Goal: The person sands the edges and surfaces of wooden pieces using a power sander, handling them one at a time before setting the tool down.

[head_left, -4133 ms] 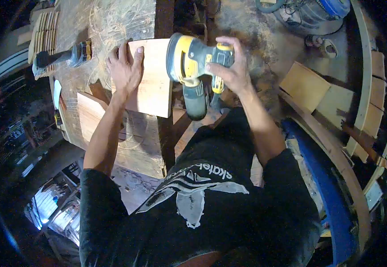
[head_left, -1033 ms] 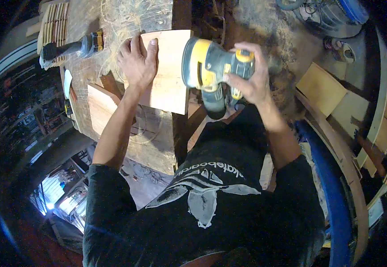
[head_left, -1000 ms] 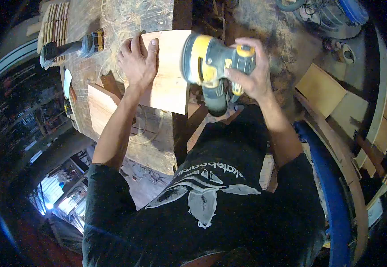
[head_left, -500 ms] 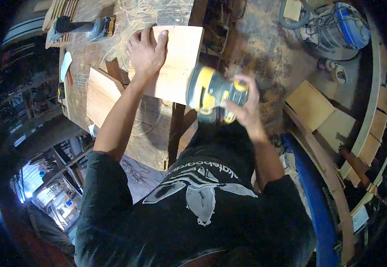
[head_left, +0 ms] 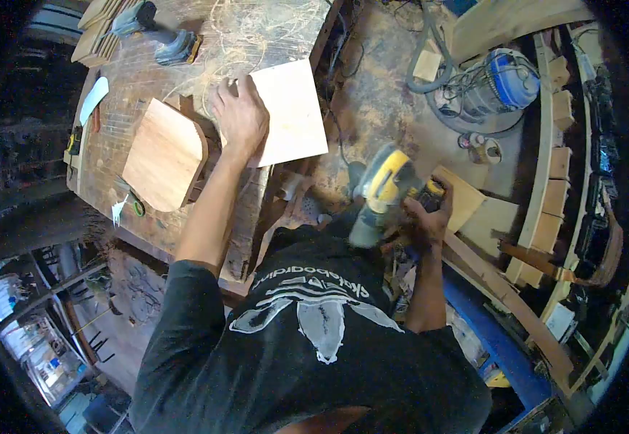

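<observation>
My left hand (head_left: 240,116) lies over the left edge of a pale wooden board (head_left: 290,114) on the workbench (head_left: 238,189), its fingers curled at the board. Off the bench's right side, my right hand (head_left: 430,211) grips a yellow and black sander (head_left: 387,189) in the air. The sander is tilted, with its pad side turned up and to the left, apart from the board. Left of my left forearm lies a second wooden piece (head_left: 161,154) with cut corners.
A drill (head_left: 156,36) lies near stacked wood pieces (head_left: 101,32) at the bench's far left. Scissors (head_left: 136,202) are at its left edge. A blue and grey vacuum (head_left: 499,87) with a hose stands on the floor at the right, near loose boards (head_left: 491,220).
The sander in my right hand has moved away from the board, right and down, and turned. The board sits at a changed angle under my left hand. The whole view has shifted.
</observation>
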Tool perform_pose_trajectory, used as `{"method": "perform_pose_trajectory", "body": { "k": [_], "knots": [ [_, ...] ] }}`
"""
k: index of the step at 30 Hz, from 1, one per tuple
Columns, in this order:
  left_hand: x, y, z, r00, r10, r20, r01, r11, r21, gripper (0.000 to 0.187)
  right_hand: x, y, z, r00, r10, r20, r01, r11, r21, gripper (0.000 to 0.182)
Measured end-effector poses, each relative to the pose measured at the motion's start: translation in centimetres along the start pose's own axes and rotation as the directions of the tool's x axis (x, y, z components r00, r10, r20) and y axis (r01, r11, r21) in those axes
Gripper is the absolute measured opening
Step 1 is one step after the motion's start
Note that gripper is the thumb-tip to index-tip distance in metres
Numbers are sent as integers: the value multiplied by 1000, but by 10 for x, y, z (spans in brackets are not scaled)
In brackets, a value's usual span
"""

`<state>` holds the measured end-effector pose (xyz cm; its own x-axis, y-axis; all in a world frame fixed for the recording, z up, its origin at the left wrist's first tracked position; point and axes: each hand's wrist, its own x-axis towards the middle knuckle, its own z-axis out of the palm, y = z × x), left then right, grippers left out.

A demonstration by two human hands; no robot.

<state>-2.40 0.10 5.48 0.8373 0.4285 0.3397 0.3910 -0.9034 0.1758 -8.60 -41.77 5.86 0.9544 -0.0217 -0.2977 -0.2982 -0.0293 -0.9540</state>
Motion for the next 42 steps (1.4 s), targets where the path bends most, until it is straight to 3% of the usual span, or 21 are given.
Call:
{"method": "perform_pose_trajectory", "body": {
  "k": [1,3,4,7,11,13,17,19,20,25,27,29,31,34,37,40,42],
  "knots": [
    [-10,-9,4,996,92,13,-92,995,39,42,-4,-5,-11,1000,-9,-2,9,1000,-11,73],
    [-19,-10,-6,991,130,-31,-129,991,17,41,-9,-21,-21,966,-236,-110,218,963,-157,78],
    [-27,-9,-12,998,68,15,-68,998,-2,41,-15,-31,-28,951,-288,-111,246,925,-290,78],
    [-31,-8,-16,998,-11,58,12,1000,-2,45,-11,-21,-51,905,-415,-100,350,856,-381,71],
    [-14,-10,-14,991,82,102,-89,994,68,56,-10,-42,-52,926,-361,-113,313,900,-304,71],
    [-4,-16,1,983,163,84,-170,982,83,63,3,-41,-62,901,-430,-65,380,851,-363,72],
    [7,-15,8,967,-33,253,30,999,17,68,19,-52,-68,950,-310,-31,299,934,-197,72],
    [2,-10,6,974,-56,220,43,997,65,68,26,-59,-68,885,-466,-12,448,857,-256,73],
    [-2,-5,1,972,-120,202,107,991,77,68,29,-64,-67,883,-469,-7,453,857,-246,73],
    [-26,19,-11,923,-374,94,366,926,92,68,14,-90,-73,979,-191,-72,176,970,-169,70],
    [-26,20,-7,924,-380,35,374,920,114,69,22,-72,-86,967,-250,-49,242,960,-139,70],
    [-27,29,-15,868,-480,126,463,875,139,70,27,-57,-98,955,-296,-28,291,950,-116,71],
    [-27,29,-12,869,-485,102,469,871,143,70,29,-52,-104,926,-376,-30,359,902,-240,73],
    [-35,26,-16,880,-469,74,451,875,177,69,22,-64,-94,947,-307,-93,291,944,-158,70],
    [-35,24,-29,885,-453,106,428,882,196,65,29,-46,-102,942,-330,-56,322,940,-113,70],
    [-43,23,-36,892,-438,113,414,891,184,61,30,-39,-105,931,-359,-73,330,908,-257,70],
    [-45,16,-34,894,-438,97,416,890,186,52,30,-50,-92,941,-319,-111,293,935,-202,71]
  ]
}}
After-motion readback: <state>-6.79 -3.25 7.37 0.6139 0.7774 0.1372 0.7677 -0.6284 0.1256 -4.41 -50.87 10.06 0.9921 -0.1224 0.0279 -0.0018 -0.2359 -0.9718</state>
